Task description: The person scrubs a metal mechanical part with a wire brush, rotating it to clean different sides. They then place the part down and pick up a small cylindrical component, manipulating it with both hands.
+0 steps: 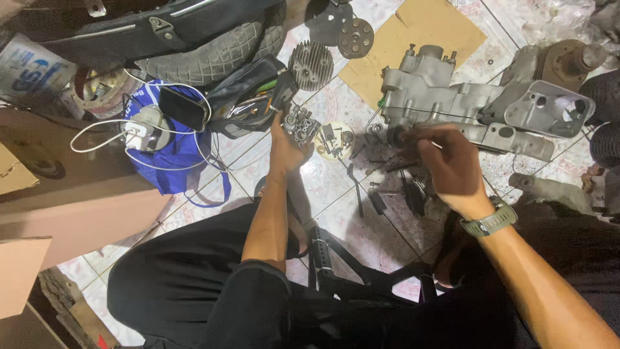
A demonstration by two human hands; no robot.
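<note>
While the left hand [287, 150] grips a small metal carburettor [301, 125], the right hand [447, 163] pinches a tiny part.

Raised above the tiled floor [336, 187], the carburettor sits between a blue bag [169, 152] and a grey engine case [452, 103]; the pinched part is too small to identify, just beside that case.

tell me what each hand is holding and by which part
The left hand grips a small metal carburetor-like part by its lower body. The right hand reaches among small parts beside the engine casing; whether it holds anything cannot be told.
</note>
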